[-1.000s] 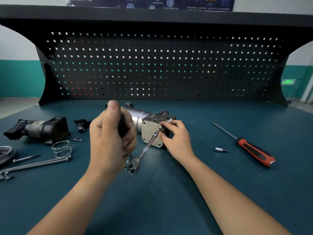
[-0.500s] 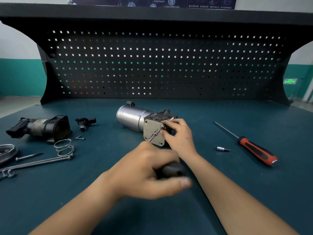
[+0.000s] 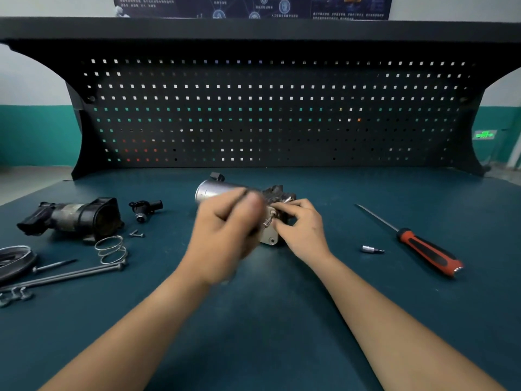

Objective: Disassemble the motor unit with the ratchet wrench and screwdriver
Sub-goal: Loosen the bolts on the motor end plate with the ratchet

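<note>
Meanwhile, right hand (image 3: pixel 303 230) fingers grip the motor unit (image 3: pixel 225 190); blurred left hand (image 3: pixel 228 235), grip unclear.

Even, soft light; left hand (image 3: pixel 225 235) smeared by motion blur, wide-angle bending the frame edges.

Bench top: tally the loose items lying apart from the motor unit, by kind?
Screwdriver: 1
Socket bit: 1
Removed black housings: 2
Coil spring: 1
Long bolts: count unclear, about 3
Small screw: 1
Round cover: 1
Total: about 10
</note>
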Action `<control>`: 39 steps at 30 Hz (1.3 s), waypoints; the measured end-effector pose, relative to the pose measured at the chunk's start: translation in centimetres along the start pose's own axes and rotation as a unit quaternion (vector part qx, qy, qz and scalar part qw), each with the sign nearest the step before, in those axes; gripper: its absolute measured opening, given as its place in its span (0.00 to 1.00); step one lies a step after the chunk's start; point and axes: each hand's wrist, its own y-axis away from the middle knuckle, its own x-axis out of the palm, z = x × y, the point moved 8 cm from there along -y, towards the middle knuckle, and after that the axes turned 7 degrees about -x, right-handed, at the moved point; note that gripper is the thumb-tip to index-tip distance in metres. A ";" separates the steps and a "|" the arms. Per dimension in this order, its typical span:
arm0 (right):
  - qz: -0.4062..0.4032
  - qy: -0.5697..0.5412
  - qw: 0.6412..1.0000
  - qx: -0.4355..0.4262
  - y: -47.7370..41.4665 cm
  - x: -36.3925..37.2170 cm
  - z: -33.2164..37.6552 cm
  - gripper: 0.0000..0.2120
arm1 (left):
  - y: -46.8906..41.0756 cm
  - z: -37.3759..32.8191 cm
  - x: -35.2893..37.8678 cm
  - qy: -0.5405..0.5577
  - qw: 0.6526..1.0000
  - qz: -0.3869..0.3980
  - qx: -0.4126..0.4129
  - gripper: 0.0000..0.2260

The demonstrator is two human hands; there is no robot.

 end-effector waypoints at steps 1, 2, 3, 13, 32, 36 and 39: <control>-0.003 0.000 1.000 0.003 -0.1 0.0 -0.1 0.15 | -0.3 0.0 -1.0 0.015 0.999 -0.036 0.001 0.17; -0.004 0.000 1.000 0.004 -0.1 0.1 -0.1 0.15 | -0.6 -0.1 -1.7 0.023 0.998 -0.060 0.007 0.18; -0.006 0.002 1.000 0.004 -0.1 0.1 -0.2 0.15 | -0.8 -0.2 -2.2 0.026 0.997 -0.077 0.015 0.18; -0.006 0.024 1.000 0.012 0.1 0.1 -0.3 0.14 | 0.0 -1.2 -1.0 -0.009 0.989 -0.126 0.081 0.23; 0.031 -0.600 0.701 0.385 4.4 4.8 0.3 0.16 | 0.3 0.0 0.3 -0.043 0.988 -0.137 0.057 0.21; 0.067 -0.631 0.682 0.365 4.5 5.2 1.0 0.16 | 0.7 0.0 0.3 -0.038 0.988 -0.142 0.053 0.23; 0.072 -0.608 0.704 0.361 4.5 5.2 1.0 0.15 | 0.9 -0.1 0.3 -0.034 0.987 -0.147 0.056 0.23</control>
